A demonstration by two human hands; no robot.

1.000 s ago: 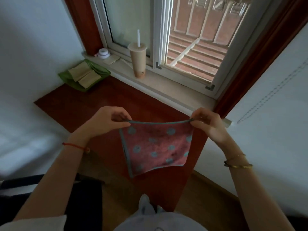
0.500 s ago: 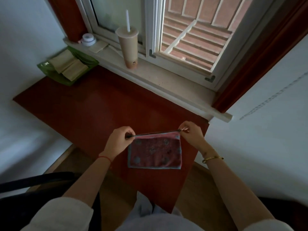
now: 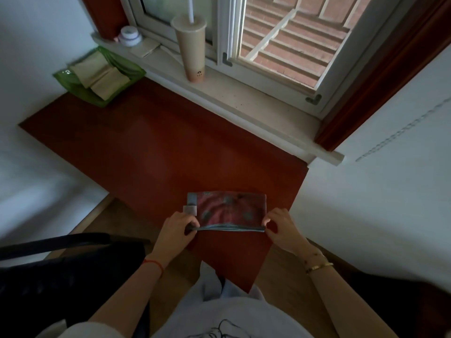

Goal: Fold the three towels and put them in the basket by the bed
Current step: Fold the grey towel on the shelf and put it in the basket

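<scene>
Right now, in the head view, you have the pink towel (image 3: pixel 227 211) with grey-blue dots lying folded on the dark red counter (image 3: pixel 156 147), close to its near edge. Your left hand (image 3: pixel 175 230) is closed in a pinch on the left end of the towel's near, blue-trimmed edge, and your right hand (image 3: pixel 280 228) pinches the right end of that same edge, so the edge runs taut between them just above the counter. The far part of the towel rests flat on the counter, and a small grey label shows at its left corner.

Further back on the left, the green basket (image 3: pixel 73 80) sits at the counter's far corner against the white wall, with two pale folded towels (image 3: pixel 100 76) lying in it side by side. On the windowsill (image 3: pixel 244 98) behind it you have a tall drink cup (image 3: pixel 191 50) with a straw standing upright, and a small white jar (image 3: pixel 129 35) farther left.
</scene>
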